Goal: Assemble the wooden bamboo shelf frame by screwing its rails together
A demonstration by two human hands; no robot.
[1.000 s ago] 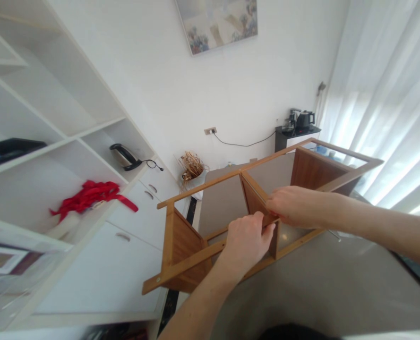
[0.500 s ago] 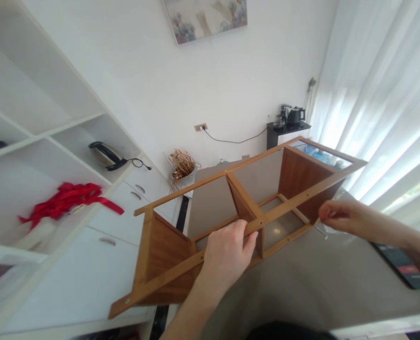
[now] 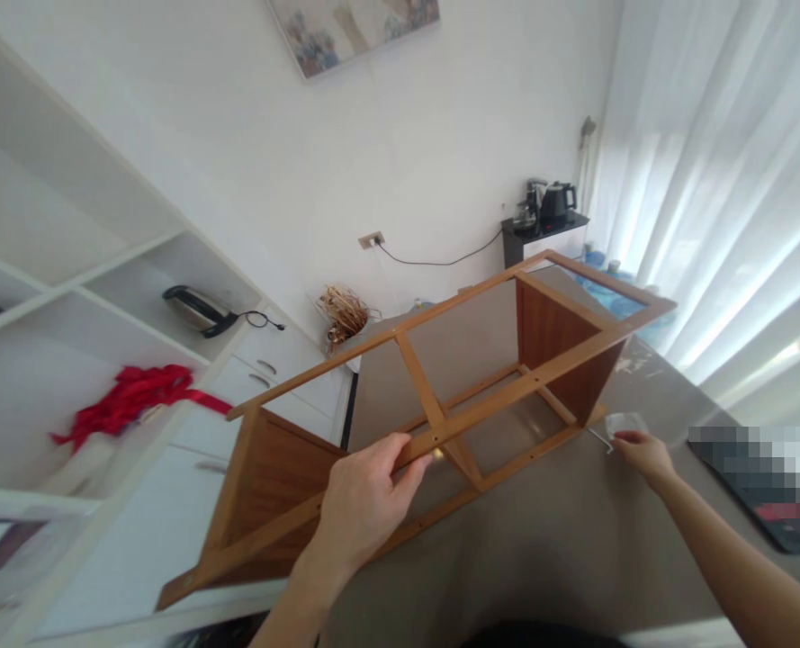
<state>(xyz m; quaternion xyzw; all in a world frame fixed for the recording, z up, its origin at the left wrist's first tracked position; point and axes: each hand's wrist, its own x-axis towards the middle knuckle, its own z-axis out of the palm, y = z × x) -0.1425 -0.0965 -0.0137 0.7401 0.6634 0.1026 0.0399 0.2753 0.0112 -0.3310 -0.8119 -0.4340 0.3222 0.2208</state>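
A brown wooden frame [image 3: 487,409] with slatted panels lies on its side across the grey table. My left hand [image 3: 373,490] is wrapped round its near upper rail, just left of the middle crosspiece [image 3: 421,378]. At the frame's right end, my right hand [image 3: 646,457] is down at the tabletop, fingertips pinched at the edge of a small clear plastic bag [image 3: 625,421]. Beside those fingers, close to the frame's lower corner, lies a thin metal hex key [image 3: 600,439].
A dark flat device [image 3: 730,468] lies on the table [image 3: 541,549] at right. White shelving [image 3: 136,531] with a kettle [image 3: 201,309] and red ribbon [image 3: 130,400] stands left. Behind are dried stems [image 3: 346,315], a coffee maker [image 3: 527,211], water bottles [image 3: 608,292] and curtains [image 3: 710,180].
My right hand has come down from beside the frame's corner to the plastic bag. The frame has tilted somewhat, my left hand still on its rail. The view has shifted slightly.
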